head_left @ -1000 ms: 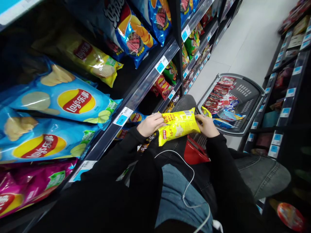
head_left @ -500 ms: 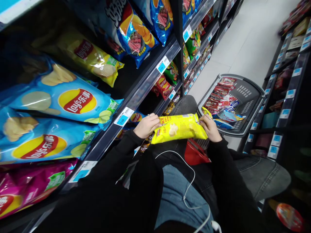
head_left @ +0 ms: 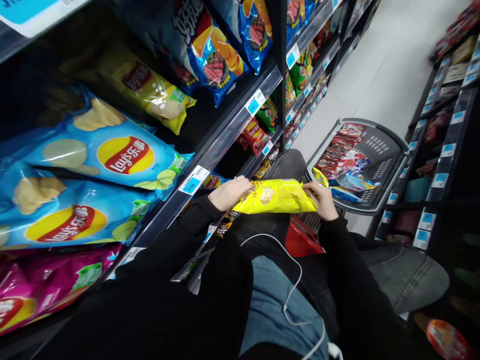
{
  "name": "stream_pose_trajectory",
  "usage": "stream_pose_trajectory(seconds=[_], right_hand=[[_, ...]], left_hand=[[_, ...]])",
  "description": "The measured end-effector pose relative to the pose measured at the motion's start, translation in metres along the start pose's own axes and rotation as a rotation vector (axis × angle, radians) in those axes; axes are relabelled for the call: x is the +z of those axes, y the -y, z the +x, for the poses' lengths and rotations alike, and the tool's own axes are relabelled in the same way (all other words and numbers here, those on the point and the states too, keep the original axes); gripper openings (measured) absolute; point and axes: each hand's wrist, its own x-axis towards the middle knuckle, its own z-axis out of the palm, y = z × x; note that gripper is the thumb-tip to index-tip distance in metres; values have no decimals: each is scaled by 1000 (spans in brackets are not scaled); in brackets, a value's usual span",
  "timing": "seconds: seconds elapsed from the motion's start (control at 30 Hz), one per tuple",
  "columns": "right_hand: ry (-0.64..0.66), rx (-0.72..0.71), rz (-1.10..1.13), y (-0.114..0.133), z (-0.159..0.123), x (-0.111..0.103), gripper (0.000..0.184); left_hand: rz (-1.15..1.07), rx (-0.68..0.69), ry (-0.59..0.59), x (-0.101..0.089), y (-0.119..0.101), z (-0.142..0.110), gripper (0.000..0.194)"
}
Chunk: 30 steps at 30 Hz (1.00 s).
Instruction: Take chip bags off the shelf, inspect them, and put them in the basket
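A yellow chip bag [head_left: 279, 196] lies sideways between my hands, above my lap. My left hand [head_left: 231, 193] is closed on its left end, fingers over the upper edge. At the other end, my right hand [head_left: 321, 199] pinches the bag near its crimped tip. Beyond the right hand stands a grey shopping basket [head_left: 392, 137] on the floor, holding red snack packs [head_left: 335, 155] and a blue-and-white packet [head_left: 354, 182]. To the left, the shelf carries blue Lay's bags [head_left: 125, 155].
A shelf edge with price tags [head_left: 194, 181] runs diagonally beside my left arm. Purple bags [head_left: 48, 285] lie lower left, and blue snack bags [head_left: 215, 60] stand further up. Another shelf [head_left: 431, 195] lines the aisle's right side. White earphone cord [head_left: 294, 285] hangs over my shirt.
The yellow bag has tilted, so its printed face shows less, and both hands have shifted slightly with it. My view has moved a little. The basket's contents look the same.
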Motion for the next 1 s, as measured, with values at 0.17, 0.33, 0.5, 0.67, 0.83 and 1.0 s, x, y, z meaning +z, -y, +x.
stream_pose_trajectory(seconds=[0.17, 0.33, 0.5, 0.67, 0.83, 1.0], right_hand=[[-84, -49, -107, 4, 4, -11, 15], [-45, -347, -542, 1, -8, -21, 19], [203, -403, -542, -2, -18, -19, 24], [311, -361, -573, 5, -14, -19, 27], [282, -399, -610, 4, -10, -18, 30], [267, -405, -599, 1, -11, -23, 30]], left_hand=[[89, 139, -28, -19, 7, 13, 24], [251, 268, -56, -25, 6, 11, 21], [156, 202, 124, -11, -7, 2, 23], [121, 208, 183, -13, -11, 13, 17], [10, 357, 130, -17, -14, 32, 25], [-78, 337, 169, -11, -17, 40, 27]])
